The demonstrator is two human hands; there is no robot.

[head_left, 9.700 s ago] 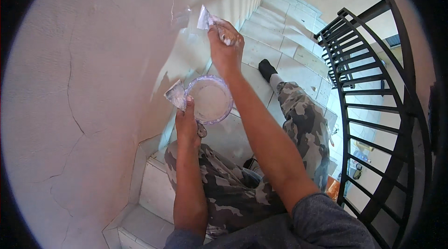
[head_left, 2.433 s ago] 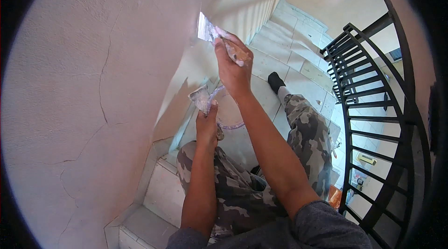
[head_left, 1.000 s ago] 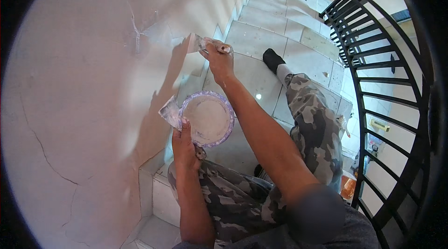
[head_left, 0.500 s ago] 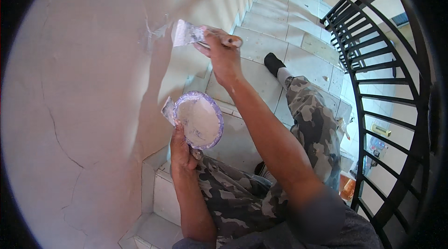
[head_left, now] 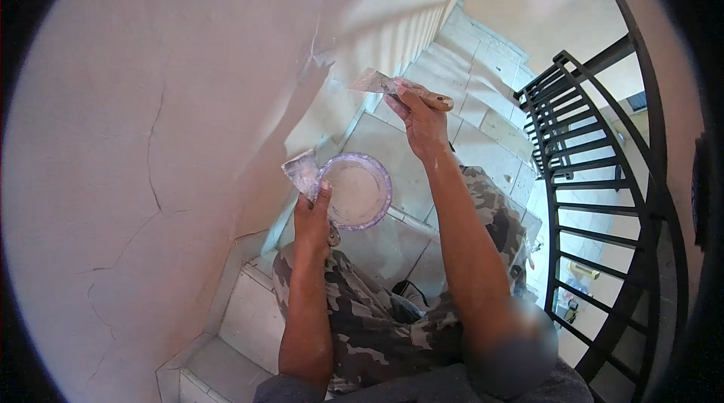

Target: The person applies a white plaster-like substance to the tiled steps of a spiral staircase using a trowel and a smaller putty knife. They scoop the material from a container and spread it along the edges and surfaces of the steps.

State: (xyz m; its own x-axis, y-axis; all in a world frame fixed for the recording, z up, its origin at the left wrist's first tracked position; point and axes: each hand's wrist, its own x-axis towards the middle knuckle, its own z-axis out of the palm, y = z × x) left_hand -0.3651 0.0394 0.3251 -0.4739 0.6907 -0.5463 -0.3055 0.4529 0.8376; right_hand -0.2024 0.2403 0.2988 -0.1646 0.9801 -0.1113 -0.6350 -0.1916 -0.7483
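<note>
My left hand point(head_left: 311, 223) is closed around a putty knife point(head_left: 303, 170), its smeared blade pointing up and its handle end showing below the fingers. The same hand is at the left edge of a round bowl point(head_left: 354, 193) with a purple, crusted rim and pale filler paste inside; the fingers under it are hidden. Up and to the right, my right hand point(head_left: 417, 118) grips a wider putty knife point(head_left: 373, 82) by its wooden handle. That blade points left toward the wall and stands apart from it.
The pale wall point(head_left: 98, 124) on the left carries long cracks and a whitish patched spot. Tiled stairs point(head_left: 377, 146) run under my legs in camouflage trousers point(head_left: 377, 327). A black metal railing point(head_left: 603, 210) curves along the right, with small objects on the floor beyond its bars.
My right hand has drawn its putty knife to the right, away from the wall. My left hand's knife blade now shows more fully beside the bowl, and the view has shifted.
</note>
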